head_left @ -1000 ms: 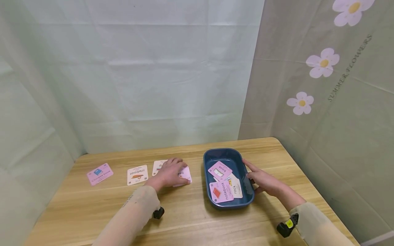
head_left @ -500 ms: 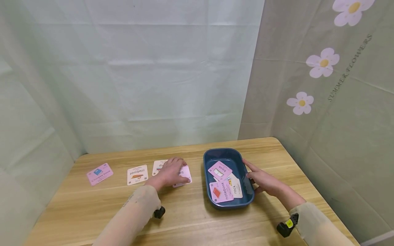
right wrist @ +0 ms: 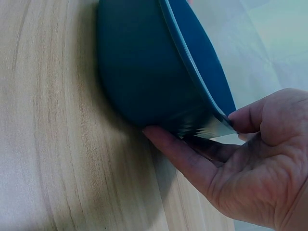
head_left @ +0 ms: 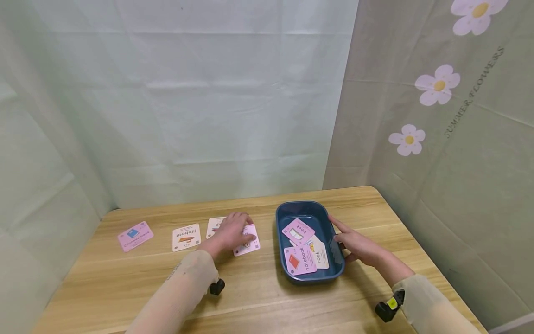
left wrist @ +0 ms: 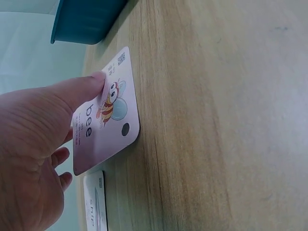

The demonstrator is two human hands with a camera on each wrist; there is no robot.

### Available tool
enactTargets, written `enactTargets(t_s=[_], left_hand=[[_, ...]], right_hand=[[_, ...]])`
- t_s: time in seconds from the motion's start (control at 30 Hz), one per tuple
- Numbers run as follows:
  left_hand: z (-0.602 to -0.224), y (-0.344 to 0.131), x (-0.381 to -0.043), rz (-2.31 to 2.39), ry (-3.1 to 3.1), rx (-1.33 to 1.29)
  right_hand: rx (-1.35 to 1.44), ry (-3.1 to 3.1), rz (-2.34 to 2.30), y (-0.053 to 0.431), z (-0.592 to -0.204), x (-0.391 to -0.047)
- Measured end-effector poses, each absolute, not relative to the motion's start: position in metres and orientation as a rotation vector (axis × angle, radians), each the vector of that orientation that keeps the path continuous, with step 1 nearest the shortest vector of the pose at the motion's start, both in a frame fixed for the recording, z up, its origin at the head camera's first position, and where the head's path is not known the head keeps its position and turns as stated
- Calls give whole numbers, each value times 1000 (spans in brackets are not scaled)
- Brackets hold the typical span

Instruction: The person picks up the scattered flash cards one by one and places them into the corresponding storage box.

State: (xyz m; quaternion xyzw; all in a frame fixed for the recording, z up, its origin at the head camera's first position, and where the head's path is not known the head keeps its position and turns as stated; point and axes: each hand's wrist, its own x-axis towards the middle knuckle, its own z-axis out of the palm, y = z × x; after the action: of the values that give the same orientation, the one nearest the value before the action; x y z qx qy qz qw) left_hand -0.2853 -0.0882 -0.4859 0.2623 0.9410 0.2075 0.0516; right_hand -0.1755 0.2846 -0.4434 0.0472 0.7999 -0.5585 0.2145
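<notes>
A pink bee flash card lies at the fingers of my left hand in the head view. Up close in the left wrist view, the left thumb presses on the face of the bee card, with the other fingers at its far edge, partly hidden behind it. My right hand holds the right side of a deep blue tray. In the right wrist view its thumb sits at the tray's rim and the fingers rest along the outer wall. Inside the tray lie pink book and notebook cards and a cream rock card.
Left of the bee card are a cream ship card, partly covered by the left hand, a lifeboat card and a pink Chinese book card. Fabric curtains stand behind and beside the wooden table.
The left hand has shifted slightly left over the bee card, and more of the card's picture shows. The right hand and the tray have stayed in place.
</notes>
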Motion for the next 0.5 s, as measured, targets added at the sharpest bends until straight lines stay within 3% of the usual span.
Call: enactTargets(t_s=[0.5], left_hand=[[-484,-91,-289,758,2850,726]], right_hand=[[151,2233,-1551,284,-443,-175]])
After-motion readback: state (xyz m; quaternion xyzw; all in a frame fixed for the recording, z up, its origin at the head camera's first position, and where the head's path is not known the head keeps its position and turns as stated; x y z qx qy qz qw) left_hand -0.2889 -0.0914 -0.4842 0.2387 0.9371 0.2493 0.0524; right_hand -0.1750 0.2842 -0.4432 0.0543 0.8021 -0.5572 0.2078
